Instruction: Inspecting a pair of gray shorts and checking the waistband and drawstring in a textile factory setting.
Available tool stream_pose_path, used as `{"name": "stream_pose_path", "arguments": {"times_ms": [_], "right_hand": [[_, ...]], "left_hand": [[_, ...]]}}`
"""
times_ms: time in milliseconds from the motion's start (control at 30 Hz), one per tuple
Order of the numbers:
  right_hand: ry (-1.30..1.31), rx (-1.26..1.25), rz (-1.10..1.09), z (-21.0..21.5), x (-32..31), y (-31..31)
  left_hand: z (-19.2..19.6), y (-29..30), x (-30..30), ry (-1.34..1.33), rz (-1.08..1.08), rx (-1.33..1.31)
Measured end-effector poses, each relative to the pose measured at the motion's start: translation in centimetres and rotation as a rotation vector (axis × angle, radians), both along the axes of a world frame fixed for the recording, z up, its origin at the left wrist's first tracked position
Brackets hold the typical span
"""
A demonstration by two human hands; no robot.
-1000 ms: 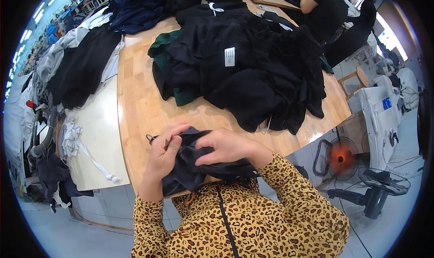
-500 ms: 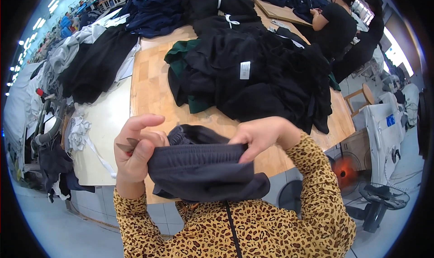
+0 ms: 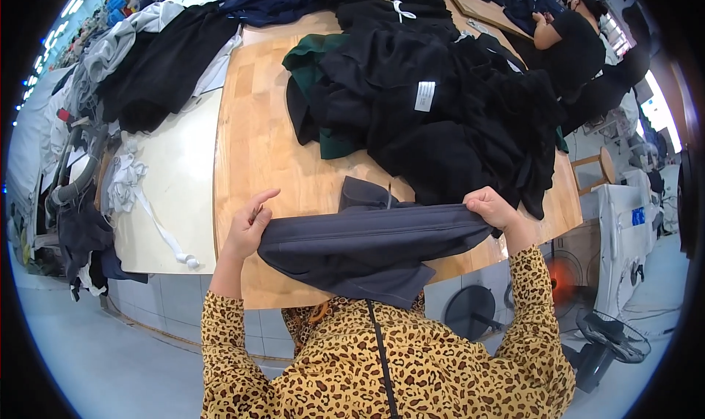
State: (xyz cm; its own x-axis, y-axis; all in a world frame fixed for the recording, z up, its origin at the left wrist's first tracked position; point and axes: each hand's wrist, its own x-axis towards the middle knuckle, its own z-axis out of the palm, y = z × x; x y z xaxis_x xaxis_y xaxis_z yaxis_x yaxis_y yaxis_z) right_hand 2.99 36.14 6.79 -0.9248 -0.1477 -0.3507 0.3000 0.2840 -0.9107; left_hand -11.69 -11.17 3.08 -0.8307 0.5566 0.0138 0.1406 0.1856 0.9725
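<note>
A dark grey elastic-waist garment (image 3: 367, 232) is stretched sideways between my two hands, above the front of the wooden table. Its waistband edge runs nearly straight, and the lower cloth hangs toward my body. My left hand (image 3: 248, 226) is closed on the left end, with the index finger pointing out. A small dark bit shows in that hand, too small to make out. The right end of the band is pinched in my right hand (image 3: 490, 206). Just beyond lies a pile of black garments (image 3: 433, 110) with a white label (image 3: 424, 96) and dark green cloth (image 3: 316, 59).
The wooden table (image 3: 250, 125) adjoins a pale board (image 3: 172, 169) bearing white tape (image 3: 125, 184). More black cloth (image 3: 169, 59) lies at the far left. A black fan (image 3: 613, 338) and a stool (image 3: 598, 171) stand right. A person in black (image 3: 573, 44) works at the far right.
My hands have moved apart, and the bunched waistband is now pulled out wide and smooth. The blades seen in my left hand earlier no longer show clearly. The view has shifted slightly.
</note>
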Motion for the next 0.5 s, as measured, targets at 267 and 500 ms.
{"name": "stream_pose_path", "arguments": {"times_ms": [267,500], "right_hand": [[-0.119,-0.084,-0.198,-3.3,1.9,0.4],[-0.183,-0.125,-0.079,-3.7,1.5,0.0]], "left_hand": [[-2.7,-0.2,0.3,-0.042,0.057,-0.012],[-3.5,-1.2,0.4,-0.081,0.105,-0.013]]}}
